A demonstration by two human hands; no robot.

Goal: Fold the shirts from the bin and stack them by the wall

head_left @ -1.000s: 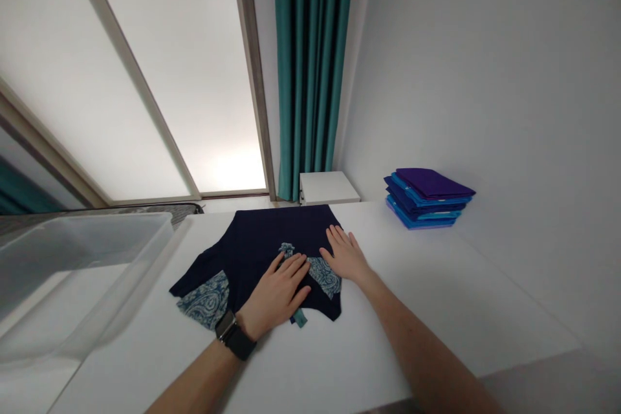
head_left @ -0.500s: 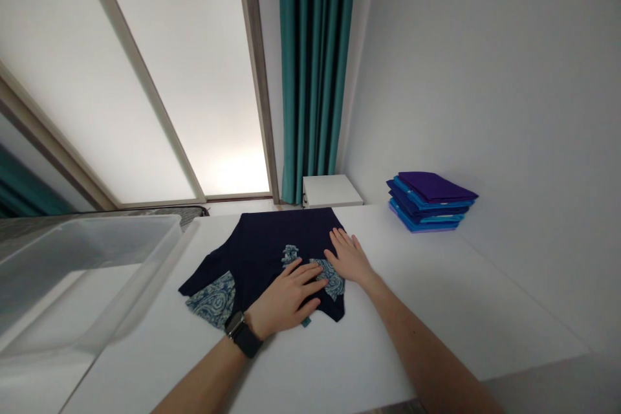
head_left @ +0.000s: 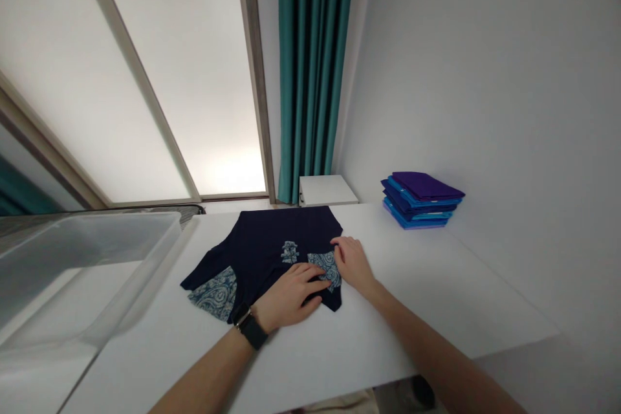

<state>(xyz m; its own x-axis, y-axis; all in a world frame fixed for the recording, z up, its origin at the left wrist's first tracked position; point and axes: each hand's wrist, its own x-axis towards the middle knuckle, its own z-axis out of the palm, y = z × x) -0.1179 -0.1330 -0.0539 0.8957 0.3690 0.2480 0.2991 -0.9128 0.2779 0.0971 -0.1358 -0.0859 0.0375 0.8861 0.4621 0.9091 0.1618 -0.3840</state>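
Observation:
A dark navy shirt (head_left: 272, 229) lies spread on the white table (head_left: 407, 310). Blue-and-white paisley patches (head_left: 216, 294) show at both of its sides, and a small patterned fastening (head_left: 290, 252) sits near its middle. My left hand (head_left: 294, 297), with a black watch (head_left: 250, 326) at the wrist, rests on the near part of the shirt, fingers stretched out. At the shirt's right edge, beside a paisley patch, my right hand (head_left: 353, 263) has its fingers bent in and closed on the cloth. The fingertips of that hand are partly hidden.
On the right of the table, near the wall, stands a stack of folded purple and blue cloth items (head_left: 422, 200). A translucent plastic bin (head_left: 160, 252) is at the left. Beyond the table's far edge are a small white cabinet (head_left: 327, 191) and a green curtain (head_left: 313, 77).
My right hand has gone from lying flat on the shirt to curled fingers at its right edge. My left hand stays spread on the cloth. The view has shifted slightly.

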